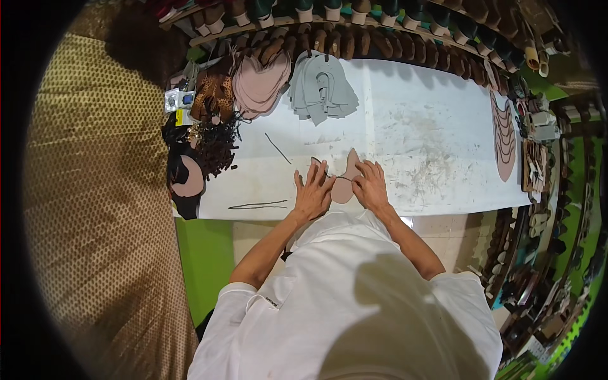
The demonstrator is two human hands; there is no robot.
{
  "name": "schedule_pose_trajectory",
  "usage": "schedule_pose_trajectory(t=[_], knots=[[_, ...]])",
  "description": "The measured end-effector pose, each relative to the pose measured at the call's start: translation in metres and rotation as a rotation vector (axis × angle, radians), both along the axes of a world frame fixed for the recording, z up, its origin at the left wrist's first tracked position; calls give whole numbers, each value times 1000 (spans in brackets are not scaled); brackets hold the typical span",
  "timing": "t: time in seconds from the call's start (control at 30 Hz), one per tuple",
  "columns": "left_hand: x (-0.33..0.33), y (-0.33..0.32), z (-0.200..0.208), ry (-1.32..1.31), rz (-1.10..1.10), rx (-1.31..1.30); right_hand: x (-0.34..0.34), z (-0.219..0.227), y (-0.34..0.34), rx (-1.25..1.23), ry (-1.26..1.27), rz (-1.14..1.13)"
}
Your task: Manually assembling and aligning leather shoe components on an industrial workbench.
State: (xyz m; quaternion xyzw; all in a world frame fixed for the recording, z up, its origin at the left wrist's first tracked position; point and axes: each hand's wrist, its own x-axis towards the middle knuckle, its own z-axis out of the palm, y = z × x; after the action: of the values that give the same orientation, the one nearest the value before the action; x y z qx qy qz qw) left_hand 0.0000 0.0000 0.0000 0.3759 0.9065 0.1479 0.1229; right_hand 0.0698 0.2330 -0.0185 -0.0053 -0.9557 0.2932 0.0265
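Observation:
On the white work table in front of me lies a flat pinkish-beige shoe upper piece (342,191), curved, with a pointed end by my right fingers. A thin dark strip (342,178) runs along its inner curve between my hands. My left hand (313,193) rests on the left part with its fingers apart, the thumb near the strip. From the right, my right hand (372,188) presses its spread fingertips onto the piece. Both palms partly hide it. Another thin dark strip (277,147) and a folded one (258,206) lie to the left.
Stacked pink pieces (258,85) and grey pieces (323,92) sit at the back of the white table (418,152). Dark scraps (216,145) pile up at left. A layered wavy-lined piece (503,139) lies far right. Shoe lasts (405,47) line the rear shelves; a patterned curtain (101,190) hangs left.

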Motion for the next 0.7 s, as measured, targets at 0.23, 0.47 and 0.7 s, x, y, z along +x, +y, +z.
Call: schedule_pose_trajectory(t=[0.23, 0.47, 0.7], knots=[[2, 6, -1, 7, 43, 38, -27, 14, 26, -34, -5, 73], [8, 7, -1, -10, 79, 50, -39, 12, 30, -26, -50, 119], [11, 11, -1, 7, 80, 53, -43, 9, 30, -27, -35, 130]])
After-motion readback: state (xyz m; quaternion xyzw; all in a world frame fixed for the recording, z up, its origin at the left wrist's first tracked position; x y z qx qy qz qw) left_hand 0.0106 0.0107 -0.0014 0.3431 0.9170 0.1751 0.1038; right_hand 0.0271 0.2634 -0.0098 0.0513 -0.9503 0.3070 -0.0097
